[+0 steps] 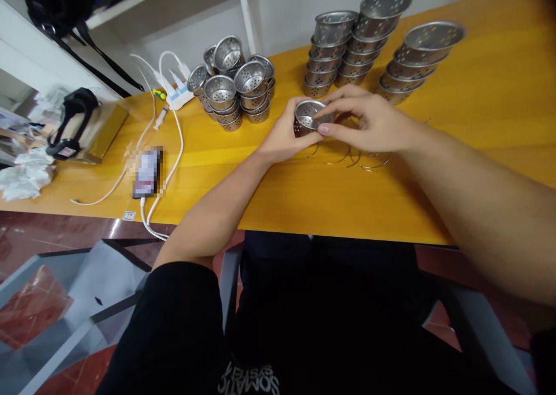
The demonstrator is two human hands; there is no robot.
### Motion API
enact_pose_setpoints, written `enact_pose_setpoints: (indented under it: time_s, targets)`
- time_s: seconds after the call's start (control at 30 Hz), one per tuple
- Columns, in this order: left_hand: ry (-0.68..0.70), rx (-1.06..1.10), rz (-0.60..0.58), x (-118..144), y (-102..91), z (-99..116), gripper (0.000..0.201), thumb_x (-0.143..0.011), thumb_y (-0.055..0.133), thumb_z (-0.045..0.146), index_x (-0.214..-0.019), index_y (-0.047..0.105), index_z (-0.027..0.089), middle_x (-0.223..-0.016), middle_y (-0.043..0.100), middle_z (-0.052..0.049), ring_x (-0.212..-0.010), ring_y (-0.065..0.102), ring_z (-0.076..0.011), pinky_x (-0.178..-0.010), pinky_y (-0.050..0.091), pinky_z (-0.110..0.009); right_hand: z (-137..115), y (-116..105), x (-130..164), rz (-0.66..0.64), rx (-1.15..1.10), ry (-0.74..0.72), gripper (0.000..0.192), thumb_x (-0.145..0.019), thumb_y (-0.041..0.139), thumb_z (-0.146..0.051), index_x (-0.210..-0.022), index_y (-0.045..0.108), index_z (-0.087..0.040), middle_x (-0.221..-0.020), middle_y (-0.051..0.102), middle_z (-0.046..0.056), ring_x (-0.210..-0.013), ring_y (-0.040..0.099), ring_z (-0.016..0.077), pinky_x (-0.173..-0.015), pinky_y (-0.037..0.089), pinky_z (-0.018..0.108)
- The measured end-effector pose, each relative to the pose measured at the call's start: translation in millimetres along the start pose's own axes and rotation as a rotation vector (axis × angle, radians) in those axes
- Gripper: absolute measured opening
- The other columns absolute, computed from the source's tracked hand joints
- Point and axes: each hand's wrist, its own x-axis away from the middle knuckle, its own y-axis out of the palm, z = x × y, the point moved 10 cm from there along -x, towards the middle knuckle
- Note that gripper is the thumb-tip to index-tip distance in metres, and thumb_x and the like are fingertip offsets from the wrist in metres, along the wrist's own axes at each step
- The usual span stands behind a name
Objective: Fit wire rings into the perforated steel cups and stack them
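A small perforated metal cup [307, 116] is held just above the table, its opening facing up. My left hand [284, 130] is wrapped round its left and near sides. At its right rim, the thumb and fingers of my right hand [362, 117] close in, one fingertip reaching over the opening and the thumb lying outside. Whether those fingers also pinch something thin cannot be seen. Several thin curved metal wires [354, 158] lie on the table below my right hand, partly hidden by it.
Nested perforated cups stand in a cluster [221, 94] at back left, and taller stacks [319, 65] rise at back right, another stack [402, 70] near my right forearm. Left lie a phone [147, 172], white cables [179, 137], a power strip [180, 97] and a syringe [161, 118].
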Motion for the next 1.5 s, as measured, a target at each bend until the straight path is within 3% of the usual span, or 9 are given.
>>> enact_pose_setpoints:
  time_s: [0.17, 0.27, 0.47, 0.63, 0.8, 0.97, 1.13, 1.27, 1.5]
  targets:
    - [-0.069, -0.333, 0.124, -2.9, -29.0, -2.5, 0.077, -0.088, 0.085, 0.071, -0.147, 0.057, 0.029, -0.148, 0.063, -0.011, -0.159, 0.05, -0.0358, -0.138, 0.035, -0.05, -0.5, -4.8, -0.2, 0.043, 0.093, -0.013, 0.051, -0.102, 0.069, -0.073, -0.13, 0.079, -0.032, -0.134, 0.07, 0.012, -0.111, 0.074, 0.0303, -0.096, 0.066, 0.053]
    - [-0.144, -0.414, 0.168, -4.4, -41.4, -13.3, 0.079, -0.089, 0.088, 0.064, -0.15, 0.054, 0.026, -0.149, 0.064, -0.014, -0.159, 0.052, -0.0346, -0.138, 0.037, -0.046, 1.1, -3.5, -0.4, 0.044, 0.076, 0.008, 0.052, -0.102, 0.068, -0.074, -0.133, 0.078, -0.033, -0.135, 0.069, 0.012, -0.093, 0.075, 0.0255, -0.092, 0.067, 0.055]
    - [-0.254, -0.463, 0.212, -7.9, -46.3, -23.1, 0.07, -0.096, 0.081, 0.03, -0.156, 0.046, 0.019, -0.165, 0.059, -0.019, -0.157, 0.058, -0.0264, -0.136, 0.043, -0.035, 7.2, 3.7, -1.3, -0.018, 0.088, 0.084, 0.043, -0.102, 0.067, -0.073, -0.124, 0.081, -0.039, -0.116, 0.077, 0.009, -0.094, 0.075, 0.0311, -0.096, 0.066, 0.061]
    - [-0.365, -0.525, 0.181, -2.8, -50.1, -10.7, 0.066, -0.102, 0.065, 0.025, -0.163, 0.039, 0.02, -0.169, 0.058, -0.017, -0.153, 0.063, -0.0294, -0.134, 0.048, -0.044, 13.7, 8.4, -0.8, -0.054, 0.072, 0.133, 0.043, -0.101, 0.069, -0.07, -0.122, 0.082, -0.035, -0.108, 0.079, 0.009, -0.094, 0.075, 0.0336, -0.093, 0.063, 0.064]
    - [-0.403, -0.65, 0.1, 3.7, -47.3, 11.9, 0.061, -0.104, 0.049, 0.015, -0.164, 0.045, 0.024, -0.18, 0.045, -0.007, -0.169, 0.044, -0.0254, -0.143, 0.04, -0.041, 16.5, 10.6, 0.5, -0.066, 0.047, 0.173, 0.04, -0.1, 0.07, -0.069, -0.119, 0.083, -0.036, -0.111, 0.081, 0.008, -0.095, 0.075, 0.0345, -0.094, 0.062, 0.065]
    - [-0.351, -0.704, 0.003, 4.5, -25.4, 33.4, 0.065, -0.104, 0.056, 0.022, -0.167, 0.039, 0.014, -0.187, 0.026, -0.016, -0.167, 0.048, -0.034, -0.131, 0.055, -0.051, 18.6, 11.5, 1.2, -0.081, 0.016, 0.205, 0.041, -0.098, 0.073, -0.07, -0.116, 0.084, -0.035, -0.107, 0.081, 0.008, -0.094, 0.074, 0.0351, -0.096, 0.062, 0.065]
    - [-0.217, -0.701, -0.163, 0.1, 2.4, 35.3, 0.059, -0.101, 0.059, 0.022, -0.16, 0.052, 0.026, -0.188, 0.031, -0.008, -0.169, 0.045, -0.0303, -0.14, 0.046, -0.047, 19.4, 13.0, 1.8, -0.097, 0.001, 0.193, 0.044, -0.098, 0.072, -0.071, -0.116, 0.082, -0.032, -0.108, 0.082, 0.008, -0.095, 0.076, 0.0338, -0.093, 0.063, 0.063]
    - [-0.291, -0.786, -0.133, -0.5, -8.5, 22.6, 0.061, -0.102, 0.061, 0.027, -0.162, 0.051, 0.021, -0.185, 0.034, -0.015, -0.167, 0.048, -0.0363, -0.138, 0.046, -0.055, 24.2, 12.8, 3.5, -0.095, 0.009, 0.231, 0.039, -0.098, 0.074, -0.067, -0.118, 0.083, -0.035, -0.107, 0.081, 0.008, -0.095, 0.075, 0.0338, -0.096, 0.064, 0.063]
    - [-0.336, -0.797, -0.11, 1.9, -20.5, 22.0, 0.053, -0.104, 0.063, 0.032, -0.155, 0.059, 0.024, -0.174, 0.049, -0.016, -0.162, 0.053, -0.0358, -0.138, 0.044, -0.054, 24.5, 13.5, 3.3, -0.101, 0.02, 0.244, 0.04, -0.098, 0.072, -0.067, -0.118, 0.082, -0.034, -0.11, 0.082, 0.008, -0.096, 0.076, 0.0346, -0.096, 0.063, 0.064]
